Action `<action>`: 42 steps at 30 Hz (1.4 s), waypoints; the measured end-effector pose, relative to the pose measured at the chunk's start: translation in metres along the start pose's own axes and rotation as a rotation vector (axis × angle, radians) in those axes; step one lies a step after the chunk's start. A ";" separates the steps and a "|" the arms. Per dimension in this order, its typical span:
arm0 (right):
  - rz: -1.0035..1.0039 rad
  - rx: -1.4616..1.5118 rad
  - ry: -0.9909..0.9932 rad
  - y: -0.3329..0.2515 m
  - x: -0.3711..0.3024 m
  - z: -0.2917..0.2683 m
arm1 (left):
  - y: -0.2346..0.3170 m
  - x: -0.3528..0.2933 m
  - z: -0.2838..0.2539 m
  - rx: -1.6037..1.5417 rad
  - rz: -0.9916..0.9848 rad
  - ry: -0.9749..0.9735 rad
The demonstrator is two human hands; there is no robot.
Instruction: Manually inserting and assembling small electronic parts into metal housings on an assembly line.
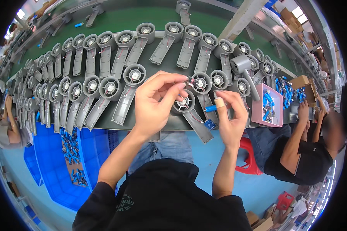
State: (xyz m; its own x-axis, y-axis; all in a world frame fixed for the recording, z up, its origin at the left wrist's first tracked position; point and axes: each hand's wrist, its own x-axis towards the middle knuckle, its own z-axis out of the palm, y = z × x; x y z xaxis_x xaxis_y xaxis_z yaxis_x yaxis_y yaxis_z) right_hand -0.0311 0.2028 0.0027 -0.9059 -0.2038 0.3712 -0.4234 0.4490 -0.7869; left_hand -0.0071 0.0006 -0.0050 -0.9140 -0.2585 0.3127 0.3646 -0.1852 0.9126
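My left hand (155, 103) is closed in a pinch above the table. Its fingertips meet at a small dark piece with thin wires (189, 81), too small to make out. To its right, my right hand (232, 120) has its fingers curled round a blue cylindrical battery (210, 109); one finger wears a tan cover (219, 102). Just below the battery shows a small blue circuit board (209, 124). Under and between both hands lies a grey fan housing (198, 126), its round head partly hidden by my left fingers and its handle pointing toward me.
Rows of similar grey fan housings (134, 75) cover the dark table. At the right, a pink box (256, 104) holds blue batteries, near a loose battery pile (284, 90). Blue bins (58, 169) stand below on the left. A co-worker (302, 154) sits at the right beside a red stool (252, 159).
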 end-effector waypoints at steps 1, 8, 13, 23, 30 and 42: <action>0.021 0.079 0.009 -0.004 0.002 0.005 | 0.003 -0.001 -0.001 -0.046 0.005 0.000; 0.256 0.626 -0.204 -0.031 0.007 0.047 | 0.032 -0.029 -0.016 -0.046 0.090 0.041; 0.206 0.744 -0.255 -0.051 -0.001 0.059 | 0.034 -0.054 -0.058 0.224 0.107 0.079; 0.196 0.988 -0.488 -0.051 -0.033 0.095 | 0.027 -0.064 -0.073 0.189 0.167 -0.020; -0.029 0.064 -0.253 -0.057 -0.013 0.068 | 0.046 -0.071 -0.087 0.422 0.242 0.119; 0.085 -0.048 -0.201 -0.060 -0.037 0.078 | 0.023 -0.063 -0.070 1.085 0.206 -0.287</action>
State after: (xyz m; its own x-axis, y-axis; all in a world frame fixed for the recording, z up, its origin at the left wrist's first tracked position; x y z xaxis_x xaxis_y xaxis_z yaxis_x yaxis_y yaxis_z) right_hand 0.0271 0.1157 -0.0022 -0.9236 -0.3303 0.1946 -0.3485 0.5117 -0.7853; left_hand 0.0710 -0.0540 -0.0221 -0.9123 0.0632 0.4046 0.2938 0.7892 0.5393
